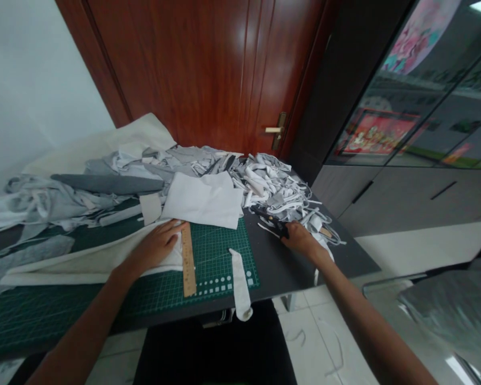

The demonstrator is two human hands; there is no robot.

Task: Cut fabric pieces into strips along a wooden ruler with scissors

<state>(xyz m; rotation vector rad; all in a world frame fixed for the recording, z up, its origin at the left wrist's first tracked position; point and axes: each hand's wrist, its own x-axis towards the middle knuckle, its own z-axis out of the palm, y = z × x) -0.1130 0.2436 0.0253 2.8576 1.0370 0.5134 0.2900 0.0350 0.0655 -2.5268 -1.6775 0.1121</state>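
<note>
My left hand [157, 246] lies flat, fingers spread, on cream white cloth [84, 262] right beside a wooden ruler [188, 260] that rests on the green cutting mat [220, 251]. My right hand [300, 238] is closed around the handles of black scissors [270, 219], which lie on the dark table at the edge of a heap of white and grey fabric strips [276, 187]. A cut white strip [240, 283] hangs over the table's front edge.
Folded white cloth [204, 200] and grey fabric [108, 183] pile up behind the mat. A red-brown door [208, 69] stands behind the table. Grey cabinets [417, 192] are to the right. White scraps lie on the tiled floor [316, 342].
</note>
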